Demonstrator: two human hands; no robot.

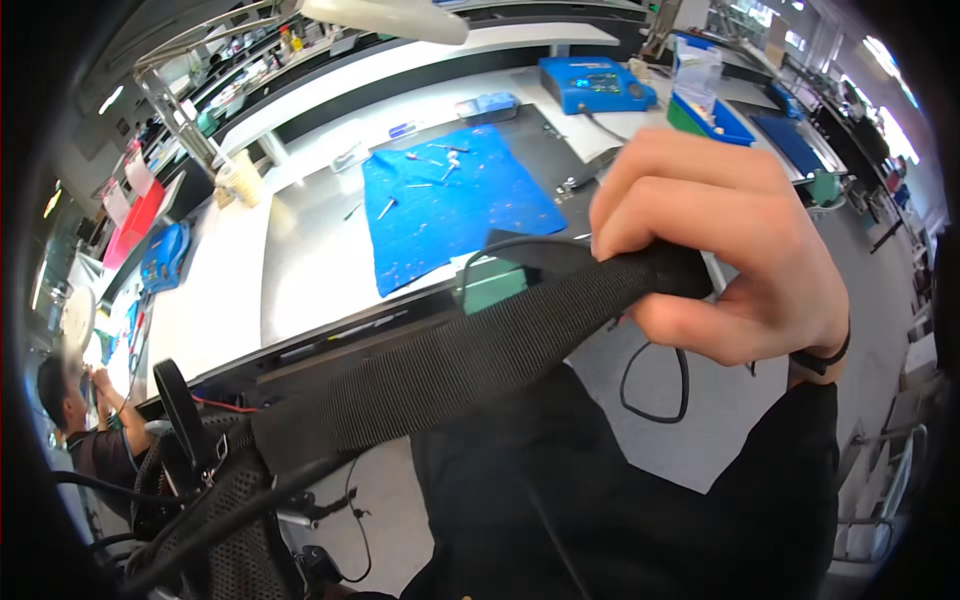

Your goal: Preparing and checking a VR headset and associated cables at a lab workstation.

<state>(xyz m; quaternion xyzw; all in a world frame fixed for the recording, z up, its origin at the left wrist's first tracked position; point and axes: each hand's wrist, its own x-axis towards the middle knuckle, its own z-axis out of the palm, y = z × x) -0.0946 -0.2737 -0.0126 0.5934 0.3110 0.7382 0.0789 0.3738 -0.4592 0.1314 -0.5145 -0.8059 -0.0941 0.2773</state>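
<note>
A wide black webbing strap [470,350] stretches across the view from lower left to upper right. My right hand [735,235] pinches its upper end between thumb and curled fingers, out in front of the bench edge. At the lower left the strap runs down to a black mesh bag [225,530] with buckles and cables about it. A black band circles my right wrist. My left hand does not show. Past the strap lies a blue cloth [455,205] on the bench, with several small metal parts on it.
A blue bench unit with a display [597,84] stands at the back of the bench, near a blue tray [715,120]. A lamp arm [175,115] rises at the left. A person [95,430] works farther left. A black cable [655,415] loops below my right hand.
</note>
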